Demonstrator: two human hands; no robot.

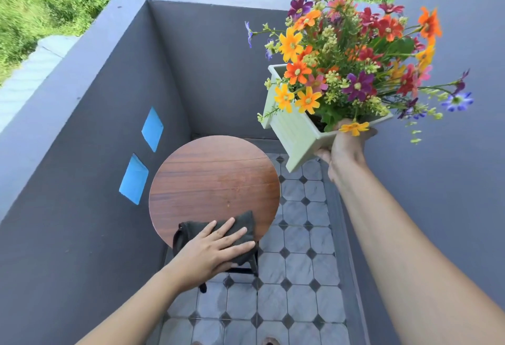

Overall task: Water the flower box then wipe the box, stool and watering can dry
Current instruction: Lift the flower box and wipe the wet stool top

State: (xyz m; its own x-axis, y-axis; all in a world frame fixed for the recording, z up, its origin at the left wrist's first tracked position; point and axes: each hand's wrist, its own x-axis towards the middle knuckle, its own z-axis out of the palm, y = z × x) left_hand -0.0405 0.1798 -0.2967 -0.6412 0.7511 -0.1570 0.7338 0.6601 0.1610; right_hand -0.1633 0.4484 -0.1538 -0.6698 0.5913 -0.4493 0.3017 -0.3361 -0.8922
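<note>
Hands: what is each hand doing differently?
The left hand lies flat, fingers spread, pressing a dark cloth on the round stool. The right hand is raised, curled around a corner of the tilted flower box, holding it in the air. Both are bare.

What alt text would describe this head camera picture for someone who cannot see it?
The left hand presses a dark cloth onto a round wooden stool, while the right hand holds a tilted flower box aloft over a tiled balcony floor.

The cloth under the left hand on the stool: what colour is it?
Dark grey to black, plain; the cloth shows clearly in the head view.
</note>
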